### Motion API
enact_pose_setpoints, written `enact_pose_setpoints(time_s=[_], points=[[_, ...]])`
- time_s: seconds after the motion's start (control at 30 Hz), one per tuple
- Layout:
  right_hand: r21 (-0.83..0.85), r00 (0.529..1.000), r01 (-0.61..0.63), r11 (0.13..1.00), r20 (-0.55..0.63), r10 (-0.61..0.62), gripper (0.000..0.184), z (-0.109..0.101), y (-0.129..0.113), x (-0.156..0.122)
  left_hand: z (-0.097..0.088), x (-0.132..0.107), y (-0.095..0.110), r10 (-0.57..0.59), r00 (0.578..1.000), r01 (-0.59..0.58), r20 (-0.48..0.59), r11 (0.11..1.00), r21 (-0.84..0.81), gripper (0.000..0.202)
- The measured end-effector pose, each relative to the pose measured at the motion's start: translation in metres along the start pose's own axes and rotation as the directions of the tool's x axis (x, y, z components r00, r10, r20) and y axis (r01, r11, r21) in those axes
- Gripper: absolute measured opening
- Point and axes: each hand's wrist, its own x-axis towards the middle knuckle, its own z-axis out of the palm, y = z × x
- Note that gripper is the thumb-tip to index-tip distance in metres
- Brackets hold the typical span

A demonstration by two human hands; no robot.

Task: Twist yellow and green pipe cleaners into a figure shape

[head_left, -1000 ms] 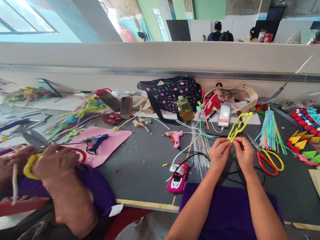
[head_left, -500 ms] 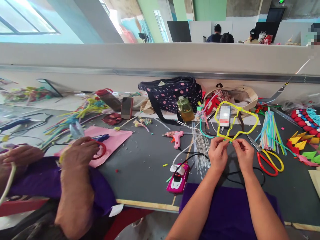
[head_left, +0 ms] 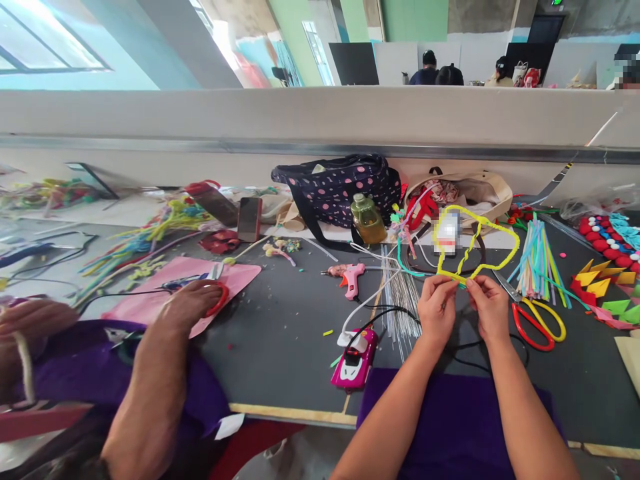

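Observation:
A bent outline of yellow pipe cleaner (head_left: 515,243), with a twisted strand across its middle, stands up from my fingers. My left hand (head_left: 436,310) pinches its lower edge on one side. Close beside it, my right hand (head_left: 487,308) pinches the same edge with thumb and forefinger. A green bit shows between the two hands. Red-and-yellow scissors (head_left: 537,327) lie to the right of my right hand. Left of my left hand lies a bundle of thin clear and silvery sticks (head_left: 400,300). A pale printed thing, partly blurred, shows behind the yellow outline.
A pink glue gun (head_left: 350,277) and a magenta power strip (head_left: 356,360) with cables lie left of my hands. Pastel pipe cleaners (head_left: 537,263) stand right. A dark patterned bag (head_left: 345,190) and an oil-coloured bottle (head_left: 367,220) are behind. A co-worker's hand (head_left: 195,303) holds red-handled scissors at left.
My hands keep their pinch on the yellow pipe cleaner outline, which tilts slightly. The co-worker's hand with the scissors has moved right and down over the pink sheet.

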Motion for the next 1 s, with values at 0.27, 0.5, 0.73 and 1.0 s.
enact_pose_setpoints(time_s=[0.27,0.5,0.73,1.0], points=[[0.149,0.999,-0.022,0.989,0.028,0.018,0.025,-0.004,0.005,0.006,0.007,0.002,-0.005,-0.568,0.819,0.516,0.078,0.67,-0.534,0.042],[0.152,0.99,-0.137,0.979,0.027,0.135,0.028,-0.006,0.005,0.009,0.003,0.008,-0.01,-0.678,0.673,0.679,0.294,0.41,-0.61,0.029],[0.118,0.993,-0.116,0.986,0.001,0.117,0.027,-0.008,0.006,0.011,0.006,0.005,-0.011,-0.699,0.672,0.664,0.243,0.424,-0.616,0.027],[0.129,0.993,-0.117,0.985,0.043,0.113,0.029,-0.011,0.009,0.015,0.005,0.005,-0.007,-0.706,0.628,0.724,0.328,0.376,-0.578,0.028]])
